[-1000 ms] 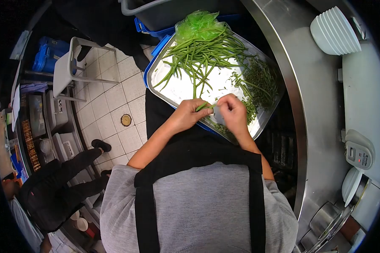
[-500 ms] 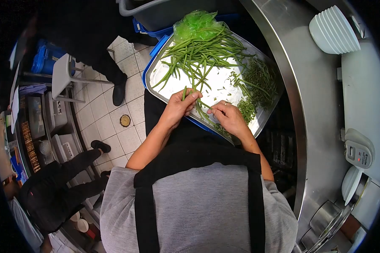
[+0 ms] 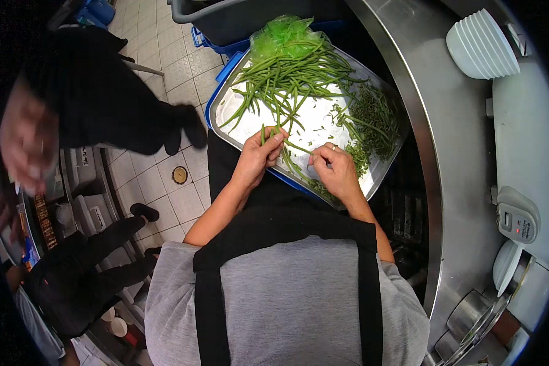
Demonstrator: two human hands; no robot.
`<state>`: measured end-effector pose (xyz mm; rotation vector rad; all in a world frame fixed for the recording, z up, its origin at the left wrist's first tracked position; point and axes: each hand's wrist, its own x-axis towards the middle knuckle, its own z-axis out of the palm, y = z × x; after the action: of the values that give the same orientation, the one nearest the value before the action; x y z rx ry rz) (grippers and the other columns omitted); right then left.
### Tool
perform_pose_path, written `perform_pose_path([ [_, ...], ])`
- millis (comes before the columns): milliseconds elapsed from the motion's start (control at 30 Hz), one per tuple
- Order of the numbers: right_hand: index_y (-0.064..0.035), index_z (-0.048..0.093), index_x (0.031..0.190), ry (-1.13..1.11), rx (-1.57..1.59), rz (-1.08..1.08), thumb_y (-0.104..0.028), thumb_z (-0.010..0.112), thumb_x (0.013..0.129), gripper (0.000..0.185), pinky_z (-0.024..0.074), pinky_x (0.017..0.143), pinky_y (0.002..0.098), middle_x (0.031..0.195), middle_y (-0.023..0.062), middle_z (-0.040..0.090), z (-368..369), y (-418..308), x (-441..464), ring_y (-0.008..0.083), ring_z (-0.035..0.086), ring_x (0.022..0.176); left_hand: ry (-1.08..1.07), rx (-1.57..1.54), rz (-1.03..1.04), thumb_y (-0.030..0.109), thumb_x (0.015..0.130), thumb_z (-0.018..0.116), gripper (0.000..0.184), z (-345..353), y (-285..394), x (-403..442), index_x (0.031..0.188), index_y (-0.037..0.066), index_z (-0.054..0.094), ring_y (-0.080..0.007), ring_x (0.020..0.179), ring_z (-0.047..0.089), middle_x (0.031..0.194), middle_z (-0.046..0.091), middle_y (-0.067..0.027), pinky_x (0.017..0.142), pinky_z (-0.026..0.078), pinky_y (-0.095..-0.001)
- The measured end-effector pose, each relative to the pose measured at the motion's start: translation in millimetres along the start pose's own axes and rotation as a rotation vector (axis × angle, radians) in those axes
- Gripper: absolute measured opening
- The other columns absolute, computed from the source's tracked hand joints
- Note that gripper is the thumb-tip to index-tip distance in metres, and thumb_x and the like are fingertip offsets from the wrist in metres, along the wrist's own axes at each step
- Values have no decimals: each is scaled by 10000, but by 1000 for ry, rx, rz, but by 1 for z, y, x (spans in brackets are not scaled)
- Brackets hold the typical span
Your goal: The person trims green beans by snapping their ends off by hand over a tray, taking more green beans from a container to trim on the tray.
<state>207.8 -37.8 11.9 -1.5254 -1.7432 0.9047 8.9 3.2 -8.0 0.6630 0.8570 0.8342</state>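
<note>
My left hand (image 3: 261, 160) is closed around a few green beans, one of them sticking up past the fingers. A single green bean (image 3: 297, 147) stretches from it across to my right hand (image 3: 335, 174), whose thumb and fingers pinch the far end. Both hands are over the near edge of a shallow, white-bottomed tray (image 3: 224, 105) on my lap. Toward the far side of the tray lies a heap of whole green beans (image 3: 293, 73), with a crumpled green plastic bag (image 3: 280, 38) behind it. Small cut bean pieces (image 3: 358, 160) lie right of my right hand.
Along my right runs a steel counter (image 3: 433, 67) with stacked white bowls (image 3: 483, 44) and a small digital device (image 3: 517, 222). Beyond the tray stands a grey bin (image 3: 256, 21). One person in dark trousers (image 3: 97, 91) is close on the left; another person's legs (image 3: 104, 256) show lower left.
My right hand has shifted slightly right and the bean between my hands is now straighter. The person at upper left has moved closer, a blurred hand now showing; the stool is mostly hidden.
</note>
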Motion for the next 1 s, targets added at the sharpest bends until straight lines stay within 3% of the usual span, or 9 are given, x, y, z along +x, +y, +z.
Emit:
perform_pose_path([
  [133, -24, 649, 867, 169, 334, 177, -52, 508, 866, 144, 370, 520, 219, 678, -7, 532, 1, 27, 2, 55, 472, 577, -1, -58, 116, 176, 947, 525, 139, 6, 3, -4, 973, 45, 563, -39, 560, 371, 673, 437, 29, 463, 256, -180],
  [267, -50, 659, 836, 63, -56, 84, -100, 590, 834, 86, 472, 622, 333, 777, 112, 611, -9, 12, -7, 253, 590, 642, 81, -158, 153, 153, 936, 508, 117, -5, 9, 2, 955, 46, 552, -41, 556, 379, 678, 453, 14, 454, 253, -186],
  [333, -63, 662, 864, -76, -264, -15, -121, 624, 815, 85, 480, 637, 357, 796, 118, 586, 0, 18, -18, 266, 591, 667, 17, -209, 132, 120, 909, 523, 82, -13, 7, 6, 938, 48, 548, -43, 531, 370, 663, 457, 27, 449, 259, -195],
  [400, -61, 642, 846, -221, -404, -104, -167, 657, 793, 119, 482, 696, 428, 859, 151, 583, 4, 15, -24, 338, 602, 740, 50, -8, 56, 129, 902, 557, 77, -12, 2, 6, 919, 54, 561, -40, 505, 357, 643, 453, 43, 444, 258, -199],
  [567, -36, 603, 771, -187, -492, -148, -122, 641, 779, 94, 456, 664, 427, 753, 129, 570, 15, 23, -27, 322, 604, 716, -133, 546, -170, 204, 903, 611, 166, -4, -9, 3, 973, 68, 673, -74, 527, 474, 643, 540, 3, 481, 363, -238],
  [600, -35, 599, 767, -166, -453, -126, -118, 638, 782, 93, 451, 664, 429, 749, 128, 577, 11, 18, -25, 323, 603, 712, -213, 804, 301, 194, 885, 620, 202, -2, -20, 6, 1036, 73, 675, -208, 640, 585, 742, 615, -100, 590, 454, -334],
  [700, -39, 597, 751, -117, -335, -99, -110, 632, 789, 88, 444, 669, 425, 728, 128, 598, -2, 8, -19, 324, 603, 695, -303, 1124, 332, 187, 847, 649, 236, 1, -30, 3, 1059, 85, 668, -333, 778, 600, 849, 614, -163, 702, 470, -402],
  [967, -42, 632, 809, 70, -411, -243, -96, 623, 809, 55, 448, 685, 403, 714, 138, 596, -13, -1, -8, 327, 593, 678, -204, 1160, 433, 107, 819, 664, 149, 14, -12, -1, 951, 39, 666, -306, 762, 600, 810, 600, -135, 684, 469, -373],
  [1000, -37, 634, 825, 96, -355, -214, -79, 610, 824, 48, 444, 654, 362, 721, 115, 596, -11, -1, -8, 281, 581, 649, -199, 1128, 439, 113, 824, 665, 149, 16, -12, -1, 948, 31, 663, -299, 754, 602, 811, 605, -138, 680, 469, -367],
])
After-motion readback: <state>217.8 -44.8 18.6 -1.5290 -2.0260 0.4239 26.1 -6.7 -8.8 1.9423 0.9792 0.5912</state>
